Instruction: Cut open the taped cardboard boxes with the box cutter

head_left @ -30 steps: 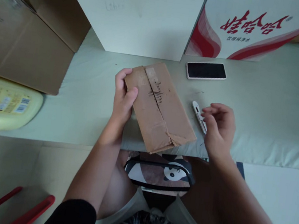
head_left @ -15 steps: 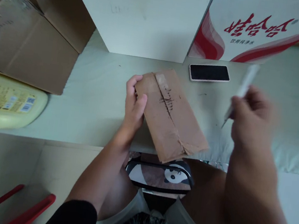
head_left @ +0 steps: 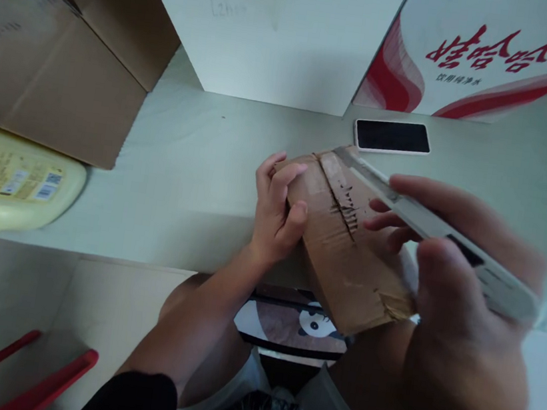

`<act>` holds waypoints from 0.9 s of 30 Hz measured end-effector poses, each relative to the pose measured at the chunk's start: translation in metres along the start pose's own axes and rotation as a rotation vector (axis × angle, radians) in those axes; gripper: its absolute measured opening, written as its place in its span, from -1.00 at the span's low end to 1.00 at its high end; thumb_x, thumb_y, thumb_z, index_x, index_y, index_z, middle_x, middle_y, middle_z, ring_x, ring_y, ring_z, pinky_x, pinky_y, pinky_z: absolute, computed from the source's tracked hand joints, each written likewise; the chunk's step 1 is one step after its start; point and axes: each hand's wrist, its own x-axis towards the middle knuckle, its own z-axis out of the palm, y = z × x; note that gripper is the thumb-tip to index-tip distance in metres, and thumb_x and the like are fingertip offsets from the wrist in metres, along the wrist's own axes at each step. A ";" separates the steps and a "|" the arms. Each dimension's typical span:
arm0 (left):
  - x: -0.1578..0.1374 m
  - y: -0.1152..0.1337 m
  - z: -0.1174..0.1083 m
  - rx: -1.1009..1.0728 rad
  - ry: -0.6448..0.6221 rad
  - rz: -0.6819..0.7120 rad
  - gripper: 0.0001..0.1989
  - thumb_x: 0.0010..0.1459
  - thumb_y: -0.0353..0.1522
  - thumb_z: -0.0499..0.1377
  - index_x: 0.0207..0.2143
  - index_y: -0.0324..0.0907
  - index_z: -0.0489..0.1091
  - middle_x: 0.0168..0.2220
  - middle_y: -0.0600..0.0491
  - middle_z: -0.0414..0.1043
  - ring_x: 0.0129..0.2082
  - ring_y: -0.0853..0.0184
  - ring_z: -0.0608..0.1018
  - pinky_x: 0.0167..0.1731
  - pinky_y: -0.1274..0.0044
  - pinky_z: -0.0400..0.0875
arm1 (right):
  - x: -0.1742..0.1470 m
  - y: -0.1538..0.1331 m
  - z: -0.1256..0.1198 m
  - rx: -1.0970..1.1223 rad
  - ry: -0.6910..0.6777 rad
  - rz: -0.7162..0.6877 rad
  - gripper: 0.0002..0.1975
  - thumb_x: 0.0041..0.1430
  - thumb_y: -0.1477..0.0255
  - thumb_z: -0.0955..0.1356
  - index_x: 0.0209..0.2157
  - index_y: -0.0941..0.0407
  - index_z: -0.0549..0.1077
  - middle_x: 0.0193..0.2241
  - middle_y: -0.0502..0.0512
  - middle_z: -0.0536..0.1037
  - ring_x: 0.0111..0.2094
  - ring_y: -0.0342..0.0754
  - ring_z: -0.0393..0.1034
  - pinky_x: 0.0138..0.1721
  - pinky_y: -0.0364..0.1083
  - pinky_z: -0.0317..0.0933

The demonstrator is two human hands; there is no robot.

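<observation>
A small brown cardboard box (head_left: 347, 255) lies tilted at the near edge of the table, its taped top seam partly slit and torn in the middle. My left hand (head_left: 278, 205) grips its far left corner, thumb and fingers wrapped over the edge. In my right hand (head_left: 466, 311) is a white utility knife (head_left: 432, 226), its blade pointing left over the box's far end. The blade tip is close to the top end of the seam; whether it touches the cardboard I cannot tell. My right fingers partly cover the box's right side.
A phone (head_left: 392, 136) lies just beyond the box. White cartons (head_left: 284, 45), one with red print (head_left: 493, 66), stand at the back. A large open cardboard box (head_left: 68, 77) and a yellow jug (head_left: 19, 178) are on the left. A panda-print item (head_left: 287, 331) sits below the table edge.
The utility knife has swung from right of the box to over its far end, blade now pointing left. The small box has shifted right and nearer, held by my left hand.
</observation>
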 end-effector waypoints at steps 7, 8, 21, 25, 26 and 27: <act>0.004 0.002 -0.006 -0.018 -0.063 -0.003 -0.59 0.45 -0.02 0.00 0.19 0.02 0.31 0.07 -0.07 0.45 0.11 0.07 0.45 0.12 0.15 0.45 | 0.006 0.012 0.018 -0.056 -0.043 -0.019 -0.75 0.38 0.35 0.37 0.04 0.01 0.57 -0.31 0.03 0.67 -0.45 -0.07 0.51 -0.36 -0.06 0.41; 0.005 0.002 -0.006 -0.018 -0.063 -0.001 -0.59 0.45 -0.02 0.01 0.18 0.02 0.31 0.07 -0.07 0.46 0.10 0.08 0.45 0.11 0.17 0.45 | 0.005 0.012 0.019 -0.072 -0.035 -0.034 -0.75 0.37 0.37 0.37 0.03 0.02 0.57 -0.30 0.04 0.68 -0.44 -0.07 0.52 -0.34 -0.06 0.42; 0.003 -0.003 -0.007 0.009 -0.075 -0.013 -0.55 0.44 0.03 -0.01 0.17 -0.01 0.31 0.06 -0.09 0.44 0.11 0.09 0.48 0.09 0.17 0.48 | 0.002 0.012 0.020 -0.102 0.001 -0.061 -0.74 0.34 0.38 0.38 0.02 0.01 0.59 -0.21 0.10 0.71 -0.31 0.01 0.62 -0.22 0.00 0.52; 0.003 -0.003 -0.006 0.000 -0.059 -0.005 -0.56 0.44 0.02 0.00 0.17 0.00 0.31 0.06 -0.08 0.43 0.10 0.09 0.48 0.09 0.17 0.47 | 0.000 0.015 0.020 -0.076 0.005 -0.039 -0.73 0.36 0.34 0.38 0.05 0.00 0.60 -0.24 0.09 0.71 -0.30 0.01 0.62 -0.19 0.00 0.52; 0.003 -0.003 -0.006 0.000 -0.060 -0.008 -0.56 0.44 0.02 0.00 0.17 0.01 0.32 0.06 -0.08 0.44 0.10 0.08 0.48 0.09 0.17 0.47 | 0.001 0.015 0.020 -0.074 0.000 -0.033 -0.73 0.36 0.34 0.38 0.04 0.01 0.60 -0.25 0.09 0.71 -0.30 0.01 0.62 -0.19 0.00 0.52; 0.003 -0.003 -0.006 -0.002 -0.060 -0.011 -0.56 0.43 0.02 0.00 0.17 0.01 0.32 0.05 -0.08 0.44 0.09 0.08 0.48 0.08 0.17 0.47 | 0.001 0.015 0.019 -0.072 -0.004 -0.028 -0.73 0.36 0.34 0.38 0.04 0.01 0.60 -0.25 0.09 0.71 -0.30 0.01 0.62 -0.19 0.00 0.52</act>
